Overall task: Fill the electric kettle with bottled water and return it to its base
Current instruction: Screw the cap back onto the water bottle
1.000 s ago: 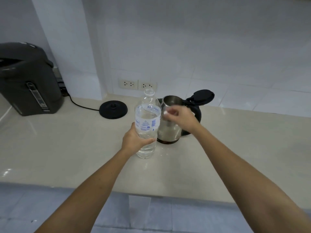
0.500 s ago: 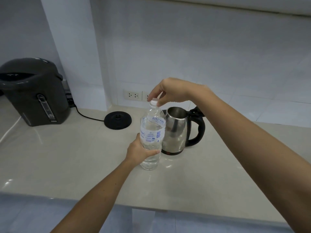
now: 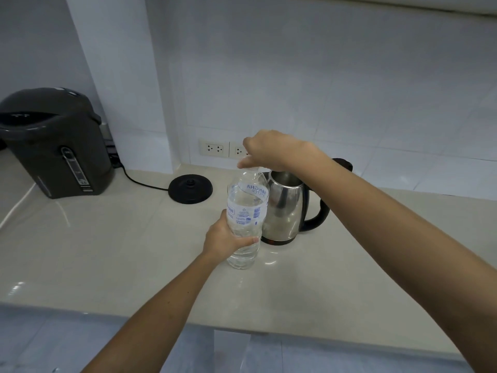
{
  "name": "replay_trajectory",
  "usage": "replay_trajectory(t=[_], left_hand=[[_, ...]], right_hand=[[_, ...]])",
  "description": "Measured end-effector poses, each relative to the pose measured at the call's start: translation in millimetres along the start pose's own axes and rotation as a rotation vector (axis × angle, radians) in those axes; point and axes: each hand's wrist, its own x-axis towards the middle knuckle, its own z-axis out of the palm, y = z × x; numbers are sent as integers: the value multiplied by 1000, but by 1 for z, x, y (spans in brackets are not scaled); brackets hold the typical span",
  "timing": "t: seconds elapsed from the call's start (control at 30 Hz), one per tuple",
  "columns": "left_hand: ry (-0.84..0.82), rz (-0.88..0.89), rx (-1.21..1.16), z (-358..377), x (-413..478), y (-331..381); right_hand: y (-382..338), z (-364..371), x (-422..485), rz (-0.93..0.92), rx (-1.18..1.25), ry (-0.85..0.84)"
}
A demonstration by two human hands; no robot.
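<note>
The left hand [image 3: 224, 238] wraps the water bottle [image 3: 246, 219] upright on the bench [image 3: 107, 251] to steady it while the right hand [image 3: 271, 152] pinches its cap, likely unscrewing, beside the open-lidded kettle [image 3: 287, 208] standing off its base [image 3: 190, 188].

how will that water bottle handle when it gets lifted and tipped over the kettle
The water bottle looks nearly full, so probably heavy for its size. Its thin clear ribbed wall will likely flex where the left hand grips low, and could spurt once the right hand has the cap off. Tall and narrow, it may tip if released carelessly.
</note>
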Motion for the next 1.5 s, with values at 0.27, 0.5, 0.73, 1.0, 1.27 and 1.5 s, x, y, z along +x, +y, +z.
replay_trajectory(t=[0.27, 0.5, 0.73, 1.0, 1.27, 1.5], left_hand=[[-7, -11, 20, -2, 2, 0], [10, -16, 31, -1, 0, -1], [18, -38, 31, 1, -2, 0], [6, -54, 14, 0, -4, 3], [-218, 1, -127, -9, -9, -19], [-268, 10, -136, -13, -12, -42]], right_hand=[[11, -24, -1, -64, 108, -177], [15, -15, -5, -104, 81, -128], [-5, 2, -10, 13, -63, -1], [-25, 14, -6, 251, -52, 102], [-11, 90, -26, 220, 774, 305], [-15, 122, -26, 228, 990, 320]])
